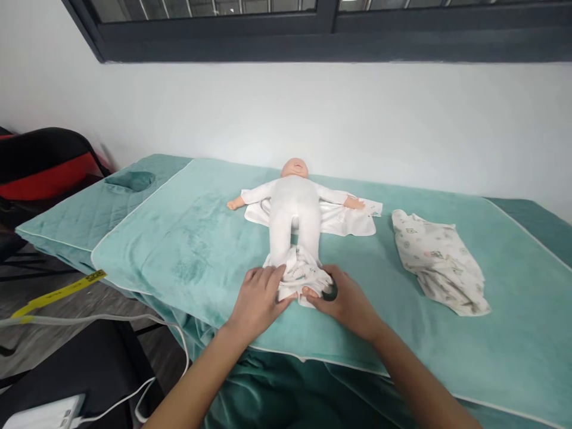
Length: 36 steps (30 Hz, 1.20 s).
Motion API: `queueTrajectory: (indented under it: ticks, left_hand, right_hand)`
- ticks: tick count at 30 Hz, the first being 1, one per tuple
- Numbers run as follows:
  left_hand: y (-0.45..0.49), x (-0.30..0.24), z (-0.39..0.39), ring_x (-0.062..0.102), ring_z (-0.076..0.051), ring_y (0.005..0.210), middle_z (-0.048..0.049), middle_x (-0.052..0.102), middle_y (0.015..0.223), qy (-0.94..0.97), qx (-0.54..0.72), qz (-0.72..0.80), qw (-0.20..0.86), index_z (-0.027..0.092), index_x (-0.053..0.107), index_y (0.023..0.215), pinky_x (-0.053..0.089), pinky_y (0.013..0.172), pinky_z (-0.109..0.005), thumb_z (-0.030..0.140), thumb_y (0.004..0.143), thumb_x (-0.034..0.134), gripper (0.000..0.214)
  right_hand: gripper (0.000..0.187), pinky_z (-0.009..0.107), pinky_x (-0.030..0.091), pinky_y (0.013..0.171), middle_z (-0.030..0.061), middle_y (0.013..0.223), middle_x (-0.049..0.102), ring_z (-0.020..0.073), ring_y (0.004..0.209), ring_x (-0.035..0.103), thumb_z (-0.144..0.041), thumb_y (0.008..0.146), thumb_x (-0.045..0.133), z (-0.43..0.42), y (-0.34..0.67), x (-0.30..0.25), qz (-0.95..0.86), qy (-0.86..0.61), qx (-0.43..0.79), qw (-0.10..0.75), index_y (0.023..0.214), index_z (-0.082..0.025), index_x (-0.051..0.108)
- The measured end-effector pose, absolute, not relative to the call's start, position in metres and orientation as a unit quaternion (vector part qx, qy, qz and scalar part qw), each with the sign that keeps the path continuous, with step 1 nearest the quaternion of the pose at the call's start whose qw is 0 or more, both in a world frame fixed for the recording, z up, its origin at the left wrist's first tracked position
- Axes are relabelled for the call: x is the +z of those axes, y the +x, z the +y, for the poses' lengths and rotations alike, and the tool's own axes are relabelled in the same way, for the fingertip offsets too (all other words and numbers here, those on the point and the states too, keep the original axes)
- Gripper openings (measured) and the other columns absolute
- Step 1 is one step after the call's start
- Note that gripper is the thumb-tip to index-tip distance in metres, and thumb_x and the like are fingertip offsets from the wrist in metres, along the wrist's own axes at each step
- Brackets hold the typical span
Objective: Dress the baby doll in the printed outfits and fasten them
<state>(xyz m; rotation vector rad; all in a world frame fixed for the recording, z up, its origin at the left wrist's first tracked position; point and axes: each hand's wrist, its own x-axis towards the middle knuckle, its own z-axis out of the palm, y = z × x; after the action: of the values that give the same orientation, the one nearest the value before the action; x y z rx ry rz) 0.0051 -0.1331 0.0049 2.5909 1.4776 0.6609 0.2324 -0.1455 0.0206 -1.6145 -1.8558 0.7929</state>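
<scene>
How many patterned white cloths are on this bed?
3: a bunched cloth around the doll's legs, between left hand and right hand; a spread cloth beneath the doll; a rumpled cloth farther right. More may be hidden.

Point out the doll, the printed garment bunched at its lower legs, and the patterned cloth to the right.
Doll point(294, 199), head view: middle of its torso.
Printed garment point(302, 271), head view: middle of its bunched folds.
Patterned cloth point(440, 262), head view: middle of its upper surface.

A green cover point(187, 238) drapes the bed point(67, 217); midway along lies a face-up doll point(294, 199), head toward the far edge, feet toward the near one, over a spread white garment point(346, 221); a crumpled patterned cloth point(440, 259) lies nearer the right end
</scene>
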Motion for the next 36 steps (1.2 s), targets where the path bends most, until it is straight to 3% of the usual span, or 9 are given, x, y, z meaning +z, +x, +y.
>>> queueTrajectory:
  ticks: [5,9,13,18,23,27,31,34,36]
  left_hand:
    - [0.000,0.015,-0.134,0.065,-0.027,0.108,-0.0089,0.067,0.124,0.821,0.236,0.500,0.146,0.022,0.047,0.137,0.049,0.094,-0.042,0.011,0.082,0.060,0.057]
    - [-0.003,0.030,-0.139,0.062,-0.027,0.118,-0.0077,0.063,0.136,0.742,0.309,0.482,0.350,0.023,0.056,0.129,0.048,0.099,-0.039,0.026,0.084,0.066,0.047]
    - [-0.010,0.056,-0.136,0.066,-0.026,0.111,-0.0080,0.070,0.121,0.561,0.387,0.450,0.577,0.020,0.063,0.118,0.051,0.094,-0.035,0.034,0.077,0.075,0.045]
    - [-0.027,0.078,-0.110,0.067,-0.027,0.104,-0.0073,0.071,0.117,0.390,0.472,0.329,0.719,0.023,0.061,0.125,0.053,0.086,-0.034,0.049,0.059,0.086,0.075]
    - [-0.039,0.116,-0.067,0.064,-0.030,0.102,-0.0118,0.069,0.113,0.497,0.451,0.305,0.676,0.019,0.064,0.120,0.050,0.086,-0.038,0.086,0.060,0.062,0.090]
    - [-0.040,0.167,-0.051,0.059,-0.020,0.088,-0.0045,0.067,0.096,0.703,0.255,0.402,0.528,0.018,0.069,0.097,0.045,0.075,-0.028,0.068,0.081,0.058,0.054]
    - [-0.032,0.202,-0.057,0.050,-0.013,0.070,0.0013,0.059,0.077,0.832,-0.024,0.345,0.434,0.018,0.066,0.082,0.036,0.061,-0.023,0.059,0.084,0.059,0.042]
    - [-0.023,0.212,-0.062,0.050,-0.012,0.068,0.0024,0.058,0.074,0.877,-0.051,0.312,0.361,0.019,0.066,0.083,0.035,0.060,-0.023,0.048,0.084,0.062,0.029]
    - [-0.019,0.214,-0.064,0.050,-0.012,0.068,0.0027,0.059,0.076,0.896,0.002,0.316,0.310,0.019,0.064,0.085,0.035,0.060,-0.023,0.037,0.084,0.060,0.018]
  right_hand:
    - [0.036,0.034,0.043,0.069,0.0038,0.089,0.067,0.0231,0.079,0.060,-0.049,0.079,0.066,-0.145,0.235,0.032,-0.673,-0.637,0.287,0.241,0.100,-0.022,0.055]
    - [0.035,0.028,0.040,0.065,0.0000,0.085,0.064,0.0178,0.075,0.056,-0.051,0.080,0.070,-0.149,0.238,0.055,-0.655,-0.548,0.455,0.253,0.095,-0.022,0.057]
    - [0.037,0.026,0.043,0.067,0.0003,0.085,0.065,0.0159,0.075,0.058,-0.049,0.079,0.074,-0.139,0.241,0.074,-0.588,-0.416,0.626,0.299,0.095,-0.019,0.060]
    - [0.048,0.030,0.048,0.076,0.0044,0.095,0.068,0.0181,0.084,0.062,-0.065,0.088,0.056,-0.103,0.226,0.095,-0.516,-0.304,0.701,0.388,0.103,-0.019,0.063]
    - [0.043,0.029,0.043,0.072,0.0006,0.083,0.063,0.0150,0.076,0.055,-0.062,0.084,0.063,-0.063,0.223,0.139,-0.621,-0.337,0.615,0.349,0.088,-0.019,0.063]
    - [0.051,0.029,0.039,0.068,-0.0003,0.078,0.059,0.0155,0.073,0.050,-0.070,0.080,0.060,-0.047,0.230,0.177,-0.735,-0.398,0.491,0.243,0.075,-0.020,0.059]
    - [0.055,0.030,0.033,0.063,0.0024,0.073,0.060,0.0168,0.068,0.049,-0.072,0.085,0.049,-0.054,0.225,0.200,-0.822,-0.442,0.357,0.041,0.069,-0.020,0.059]
    - [0.054,0.030,0.027,0.059,0.0012,0.061,0.053,0.0158,0.060,0.044,-0.068,0.087,0.048,-0.065,0.214,0.212,-0.872,-0.433,0.220,-0.063,0.063,-0.020,0.055]
    - [0.053,0.030,0.026,0.057,-0.0002,0.059,0.051,0.0140,0.058,0.041,-0.066,0.088,0.047,-0.070,0.211,0.221,-0.880,-0.424,0.204,-0.068,0.063,-0.020,0.053]
